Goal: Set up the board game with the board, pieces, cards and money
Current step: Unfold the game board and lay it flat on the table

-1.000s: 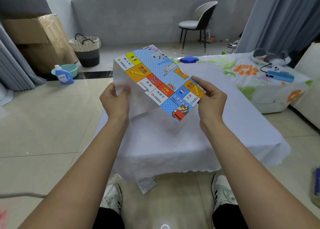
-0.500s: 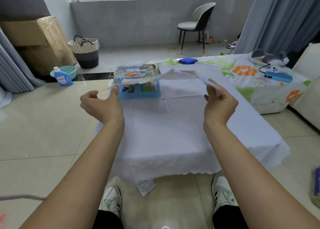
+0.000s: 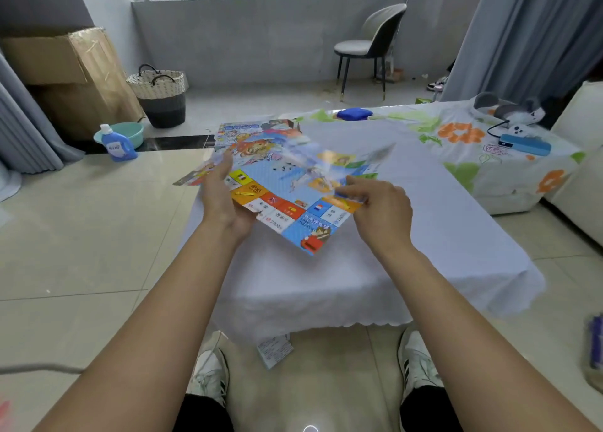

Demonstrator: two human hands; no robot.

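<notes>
The paper game board (image 3: 290,187), printed in blue, orange and red squares, is partly unfolded and blurred with motion above the white-clothed table (image 3: 424,236). My left hand (image 3: 222,196) holds its left edge from beneath, thumb on top. My right hand (image 3: 378,206) pinches a fold at its right side. The colourful game box (image 3: 257,131) sits on the table's far left, behind the board. Pieces, cards and money are not visible.
A floral-covered table (image 3: 473,138) adjoins at the right with a blue case (image 3: 525,144) and grey headset (image 3: 509,108). A blue pouch (image 3: 354,113) lies at the far edge. Chair (image 3: 368,46), basket (image 3: 160,95), cardboard box (image 3: 65,72) and detergent bottle (image 3: 114,144) stand on the floor beyond.
The board was held edge-on and spread wide half a second ago; now its printed face tilts up toward me and my hands have come closer together, lower over the table.
</notes>
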